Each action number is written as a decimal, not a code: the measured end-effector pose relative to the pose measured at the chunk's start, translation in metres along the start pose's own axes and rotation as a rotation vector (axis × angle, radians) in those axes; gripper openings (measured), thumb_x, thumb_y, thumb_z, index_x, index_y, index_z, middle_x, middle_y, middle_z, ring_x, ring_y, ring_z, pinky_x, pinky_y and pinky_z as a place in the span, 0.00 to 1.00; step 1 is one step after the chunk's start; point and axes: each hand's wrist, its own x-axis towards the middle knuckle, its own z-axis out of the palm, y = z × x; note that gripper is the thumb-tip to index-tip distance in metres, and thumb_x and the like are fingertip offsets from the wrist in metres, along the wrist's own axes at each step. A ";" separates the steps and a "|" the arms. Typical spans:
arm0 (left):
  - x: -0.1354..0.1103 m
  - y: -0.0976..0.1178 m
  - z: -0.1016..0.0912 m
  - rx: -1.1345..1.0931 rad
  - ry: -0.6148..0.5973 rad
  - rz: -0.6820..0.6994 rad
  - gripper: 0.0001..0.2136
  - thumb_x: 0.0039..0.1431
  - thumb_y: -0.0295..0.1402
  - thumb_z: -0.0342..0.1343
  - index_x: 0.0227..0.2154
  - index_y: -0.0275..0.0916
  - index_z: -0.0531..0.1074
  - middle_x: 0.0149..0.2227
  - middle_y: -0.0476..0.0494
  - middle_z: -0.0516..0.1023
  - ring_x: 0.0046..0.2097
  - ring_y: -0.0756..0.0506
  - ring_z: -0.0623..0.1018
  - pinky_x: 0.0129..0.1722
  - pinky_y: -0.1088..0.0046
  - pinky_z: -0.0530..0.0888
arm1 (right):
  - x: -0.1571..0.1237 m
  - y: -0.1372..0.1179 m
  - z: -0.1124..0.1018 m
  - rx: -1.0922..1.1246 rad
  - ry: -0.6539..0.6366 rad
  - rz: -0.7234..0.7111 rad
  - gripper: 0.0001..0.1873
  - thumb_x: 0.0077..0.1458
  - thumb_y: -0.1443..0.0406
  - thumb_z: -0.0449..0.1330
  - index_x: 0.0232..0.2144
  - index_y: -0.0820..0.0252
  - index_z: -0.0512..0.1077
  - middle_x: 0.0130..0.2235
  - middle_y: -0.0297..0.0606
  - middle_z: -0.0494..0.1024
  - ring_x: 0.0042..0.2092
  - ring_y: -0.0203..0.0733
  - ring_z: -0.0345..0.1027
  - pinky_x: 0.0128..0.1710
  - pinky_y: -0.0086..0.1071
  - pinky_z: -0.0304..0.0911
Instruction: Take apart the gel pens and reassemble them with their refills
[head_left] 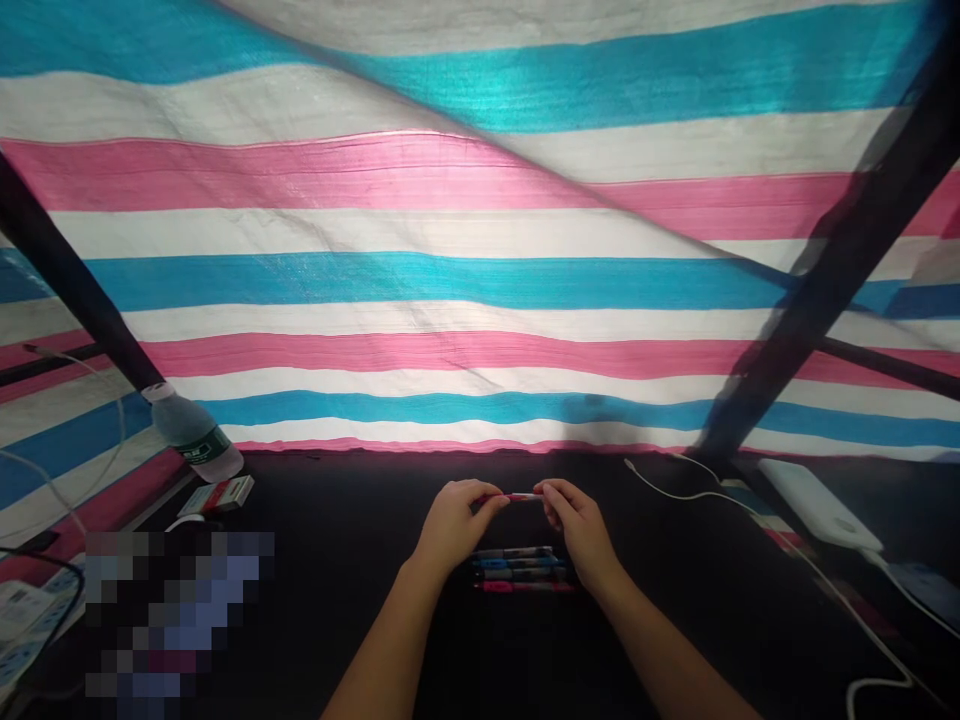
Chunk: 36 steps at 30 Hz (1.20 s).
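Note:
Both hands hold one pink pen (514, 497) level above a black table (360, 600). My left hand (452, 527) pinches its left end with closed fingers. My right hand (576, 528) pinches its right, paler end, fingers also closed. Under the hands several pens (517, 570) lie side by side in a row on the table, grey, blue and pink among them.
A striped pink, blue and white tarp (450, 280) hangs behind the table. A plastic water bottle (192, 432) and a small box (219, 495) stand at the left. A white power bank (814, 502) with white cables (697, 492) lies at the right. Dark poles cross both sides.

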 end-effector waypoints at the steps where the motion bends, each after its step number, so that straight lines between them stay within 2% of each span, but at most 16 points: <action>1: -0.001 0.001 -0.001 0.066 -0.010 0.030 0.12 0.66 0.44 0.56 0.38 0.46 0.83 0.37 0.44 0.84 0.39 0.41 0.79 0.42 0.65 0.71 | 0.000 0.000 0.000 -0.009 0.001 -0.007 0.17 0.53 0.50 0.67 0.32 0.58 0.81 0.23 0.32 0.67 0.25 0.38 0.57 0.25 0.32 0.51; 4: -0.002 0.001 -0.001 0.215 -0.049 0.103 0.15 0.66 0.45 0.57 0.50 0.47 0.80 0.38 0.43 0.84 0.38 0.40 0.79 0.43 0.64 0.69 | 0.001 0.003 -0.002 -0.046 -0.001 -0.031 0.18 0.54 0.50 0.67 0.32 0.58 0.81 0.23 0.31 0.68 0.25 0.38 0.58 0.25 0.32 0.52; 6: -0.002 0.000 0.001 0.288 -0.084 0.152 0.17 0.67 0.44 0.56 0.54 0.47 0.77 0.37 0.43 0.84 0.37 0.41 0.79 0.42 0.64 0.68 | 0.001 0.006 -0.003 -0.081 -0.013 -0.047 0.18 0.55 0.49 0.66 0.33 0.58 0.81 0.23 0.31 0.68 0.25 0.39 0.58 0.26 0.33 0.52; 11: -0.002 0.001 0.003 0.364 -0.090 0.204 0.14 0.72 0.38 0.49 0.48 0.47 0.79 0.35 0.42 0.82 0.36 0.42 0.78 0.41 0.64 0.66 | 0.003 0.008 -0.002 -0.056 -0.009 -0.028 0.17 0.54 0.50 0.66 0.32 0.57 0.81 0.23 0.31 0.68 0.25 0.38 0.58 0.25 0.32 0.51; 17: -0.003 0.003 0.002 0.404 -0.087 0.211 0.16 0.73 0.35 0.45 0.54 0.48 0.76 0.38 0.42 0.80 0.38 0.42 0.77 0.43 0.64 0.66 | 0.006 0.010 -0.004 0.107 0.024 0.121 0.14 0.50 0.54 0.69 0.30 0.59 0.80 0.22 0.32 0.68 0.23 0.36 0.56 0.21 0.30 0.47; 22: -0.003 0.000 0.001 0.361 -0.047 0.176 0.15 0.73 0.35 0.45 0.49 0.47 0.76 0.38 0.42 0.80 0.39 0.42 0.76 0.45 0.62 0.65 | 0.011 0.014 -0.008 0.295 0.060 0.216 0.12 0.46 0.57 0.71 0.28 0.60 0.80 0.22 0.31 0.67 0.23 0.34 0.55 0.21 0.29 0.46; 25: 0.000 -0.006 0.007 0.077 0.034 0.049 0.11 0.72 0.36 0.46 0.47 0.45 0.74 0.38 0.44 0.78 0.38 0.43 0.75 0.42 0.64 0.67 | 0.012 0.013 -0.009 0.381 0.062 0.244 0.12 0.44 0.58 0.71 0.28 0.60 0.80 0.22 0.31 0.67 0.23 0.34 0.54 0.20 0.29 0.47; 27: 0.002 -0.009 0.015 -0.255 0.079 -0.077 0.09 0.71 0.39 0.48 0.45 0.43 0.70 0.33 0.48 0.75 0.33 0.47 0.73 0.36 0.69 0.67 | 0.012 0.011 -0.009 0.410 0.051 0.242 0.12 0.44 0.58 0.71 0.30 0.59 0.80 0.23 0.31 0.67 0.23 0.34 0.55 0.20 0.29 0.48; 29: 0.005 -0.010 0.023 -0.597 0.134 -0.189 0.11 0.67 0.43 0.53 0.42 0.41 0.68 0.27 0.53 0.67 0.26 0.51 0.66 0.27 0.74 0.62 | 0.011 0.008 -0.008 0.456 0.029 0.250 0.13 0.44 0.58 0.72 0.31 0.59 0.80 0.24 0.30 0.67 0.24 0.33 0.55 0.21 0.28 0.49; 31: 0.007 -0.008 0.029 -0.881 0.089 -0.315 0.16 0.61 0.46 0.60 0.41 0.40 0.68 0.22 0.59 0.58 0.21 0.54 0.56 0.22 0.77 0.54 | 0.010 0.005 -0.006 0.499 0.005 0.262 0.14 0.44 0.58 0.73 0.32 0.59 0.80 0.25 0.31 0.68 0.24 0.32 0.56 0.21 0.27 0.49; 33: 0.007 -0.003 0.030 -1.036 0.016 -0.386 0.18 0.57 0.45 0.66 0.41 0.37 0.72 0.19 0.62 0.53 0.20 0.56 0.51 0.21 0.78 0.50 | 0.009 0.003 -0.005 0.510 -0.008 0.259 0.14 0.44 0.58 0.74 0.32 0.59 0.79 0.26 0.31 0.69 0.24 0.32 0.56 0.21 0.27 0.49; 35: 0.006 0.003 0.028 -1.114 -0.016 -0.426 0.18 0.55 0.43 0.68 0.39 0.33 0.75 0.19 0.61 0.53 0.20 0.57 0.50 0.21 0.78 0.49 | 0.008 0.001 -0.003 0.482 -0.011 0.226 0.15 0.45 0.57 0.75 0.32 0.59 0.79 0.26 0.31 0.69 0.25 0.32 0.57 0.22 0.27 0.50; 36: 0.006 0.005 0.027 -1.135 -0.015 -0.447 0.18 0.54 0.43 0.69 0.38 0.32 0.77 0.19 0.60 0.56 0.20 0.57 0.52 0.20 0.78 0.48 | 0.007 0.001 -0.003 0.452 -0.010 0.198 0.15 0.46 0.57 0.74 0.32 0.58 0.78 0.26 0.31 0.69 0.25 0.33 0.57 0.22 0.28 0.50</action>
